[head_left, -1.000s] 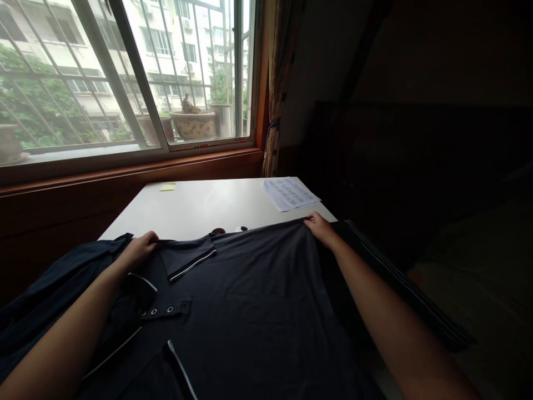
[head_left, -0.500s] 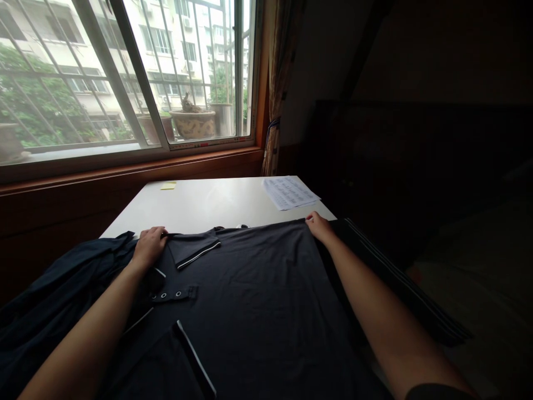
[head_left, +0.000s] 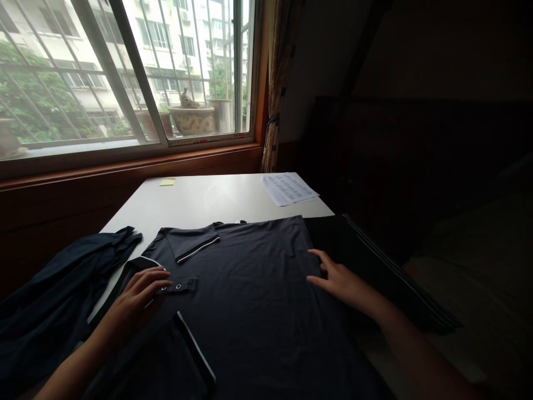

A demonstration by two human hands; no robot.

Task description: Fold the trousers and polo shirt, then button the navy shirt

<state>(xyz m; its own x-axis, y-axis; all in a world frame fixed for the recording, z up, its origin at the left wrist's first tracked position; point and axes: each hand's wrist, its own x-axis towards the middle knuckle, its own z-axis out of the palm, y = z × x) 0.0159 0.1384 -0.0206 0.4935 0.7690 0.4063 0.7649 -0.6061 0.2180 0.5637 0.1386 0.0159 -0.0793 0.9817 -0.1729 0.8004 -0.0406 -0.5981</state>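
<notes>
A dark polo shirt lies spread out sideways, its collar at the left and its hem at the right. White stripes edge its sleeves and collar, and the button placket shows white-rimmed buttons. Over the collar and placket is my left hand, fingers stretched out and slightly spread; whether it touches the cloth I cannot tell. My right hand is at the hem edge, thumb and fingers apart, with nothing between them.
The white table carries a yellow sticky note and printed sheets at its far end. Another dark garment is bunched at the left. Black striped cloth lies at the right. A barred window is beyond.
Both hands have let go of the shirt's far edge and moved nearer to me. The left is now over the collar, the right lower along the hem.
</notes>
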